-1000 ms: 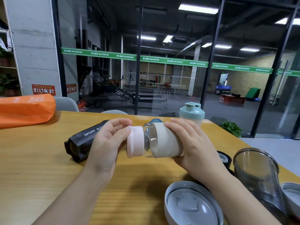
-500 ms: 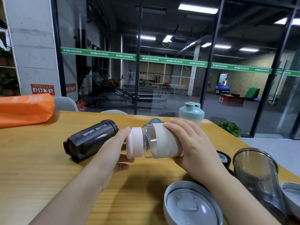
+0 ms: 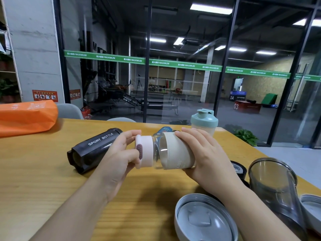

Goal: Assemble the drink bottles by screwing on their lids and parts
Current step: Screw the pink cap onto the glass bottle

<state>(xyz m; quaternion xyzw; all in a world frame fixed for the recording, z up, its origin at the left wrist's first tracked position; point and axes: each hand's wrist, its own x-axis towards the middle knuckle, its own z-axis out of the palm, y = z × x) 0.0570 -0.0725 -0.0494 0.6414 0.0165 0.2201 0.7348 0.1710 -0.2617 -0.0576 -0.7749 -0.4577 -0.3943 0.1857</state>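
The pink lid [image 3: 144, 151] is pinched by the left hand [image 3: 119, 153], thumb and fingers curled round its rim, a dark oval patch showing on its side. The bottle [image 3: 175, 151] is held on its side above the table [image 3: 34, 171], gripped round its cream sleeve by the right hand [image 3: 205, 155]. Lid and bottle meet at the clear neck, and the lid looks seated there; how far the thread has run cannot be told.

For a clean finish, the bottle is best kept steady while only the lid is turned, the two held on one axis so the thread is not crossed. Short re-grips on the smooth, matte rim are likely needed. Turning should be stopped once firm resistance is felt.

The neck is clear and glossy; the sleeve is matte and slightly tapered.

Just beyond the left hand a black bottle [image 3: 94, 150] marked "SPORT BOTTLE" is lying on its side, faceted at the base, without a cap. Further back a shaker [image 3: 204, 121] with a pale green flip lid is standing upright. Near the right forearm a smoky tumbler [image 3: 276, 190] is seen, and close in front a round grey lid [image 3: 205, 220], upside down. An orange bag [image 3: 26, 117] rests at the far left.
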